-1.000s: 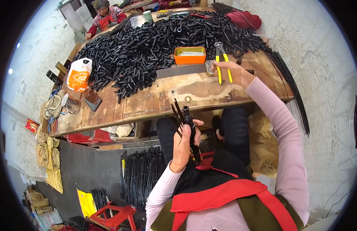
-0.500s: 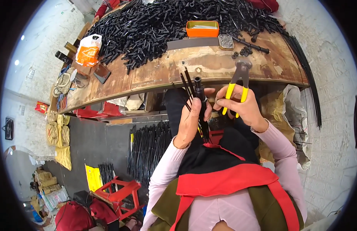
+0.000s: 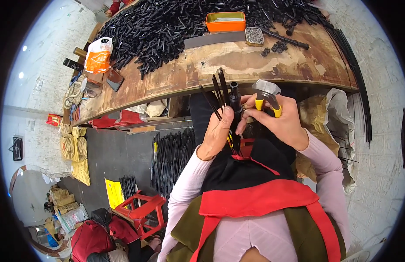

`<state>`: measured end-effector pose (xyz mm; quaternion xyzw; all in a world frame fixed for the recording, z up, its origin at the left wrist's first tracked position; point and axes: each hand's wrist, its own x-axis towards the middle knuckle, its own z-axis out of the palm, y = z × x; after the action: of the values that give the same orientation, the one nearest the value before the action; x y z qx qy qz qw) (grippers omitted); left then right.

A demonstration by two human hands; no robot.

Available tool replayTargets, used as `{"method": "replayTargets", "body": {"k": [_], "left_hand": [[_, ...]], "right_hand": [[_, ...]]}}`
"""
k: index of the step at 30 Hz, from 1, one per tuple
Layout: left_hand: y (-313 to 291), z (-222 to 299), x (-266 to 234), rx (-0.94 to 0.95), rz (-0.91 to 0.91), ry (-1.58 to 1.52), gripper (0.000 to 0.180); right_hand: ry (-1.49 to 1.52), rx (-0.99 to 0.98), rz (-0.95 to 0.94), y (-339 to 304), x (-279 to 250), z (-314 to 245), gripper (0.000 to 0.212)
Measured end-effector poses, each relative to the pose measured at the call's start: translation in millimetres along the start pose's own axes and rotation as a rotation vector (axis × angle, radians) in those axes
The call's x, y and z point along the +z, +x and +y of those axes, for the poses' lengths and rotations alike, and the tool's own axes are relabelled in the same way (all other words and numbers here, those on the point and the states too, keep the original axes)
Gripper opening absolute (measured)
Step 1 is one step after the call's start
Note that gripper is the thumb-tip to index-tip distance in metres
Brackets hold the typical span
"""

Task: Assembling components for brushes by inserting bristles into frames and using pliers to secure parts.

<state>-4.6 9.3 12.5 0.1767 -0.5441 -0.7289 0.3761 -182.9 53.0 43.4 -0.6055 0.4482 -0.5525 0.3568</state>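
My left hand point(image 3: 216, 133) is closed around several thin black rods point(image 3: 220, 87) and a black tubular fitting point(image 3: 234, 94), all standing roughly upright over my lap. Yellow-handled pincers point(image 3: 267, 88) rest in my right hand point(image 3: 284, 122), their grey jaws pointing away from me. The thumb and fingertips of that hand are pinched together right beside the fitting; anything small between them is too hidden to make out. The lower ends of the rods run down against my black and red apron point(image 3: 259, 201).
The wooden bench point(image 3: 167, 83) ahead bears a heap of black tubes point(image 3: 167, 35), an orange tin point(image 3: 225, 22), a small tray of metal bits point(image 3: 254, 36) and a plastic bag point(image 3: 98, 56). Black rods point(image 3: 171, 161) and a red stool point(image 3: 143, 212) stand to the left. A sack point(image 3: 337, 113) stands right.
The pincers have tipped, so their jaws now sit lower and nearer my right hand. My right fingertips have come closer to the black fitting, and the view has shifted slightly.
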Motion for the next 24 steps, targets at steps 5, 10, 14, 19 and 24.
{"method": "replayTargets", "body": {"k": [5,10,14,19,24], "left_hand": [[2,3,3,-0.017,0.042,-0.017,0.073],[3,4,-2,0.015,0.016,0.004,0.071],[1,5,-12,0.018,-0.054,-0.009,0.07],[1,2,-21,0.003,-0.085,-0.217,0.072],[2,2,-32,-0.002,-0.051,-0.276,0.074]], "right_hand": [[0.064,0.095,-0.02,1,0,-6,0.012],[0.079,0.076,-0.03,2,3,0,0.012],[-0.007,-0.05,-0.118,15,-1,-2,0.015],[-0.255,-0.154,-0.253,39,-3,-2,0.024],[-0.164,0.426,-0.415,24,-14,-36,0.013]]}}
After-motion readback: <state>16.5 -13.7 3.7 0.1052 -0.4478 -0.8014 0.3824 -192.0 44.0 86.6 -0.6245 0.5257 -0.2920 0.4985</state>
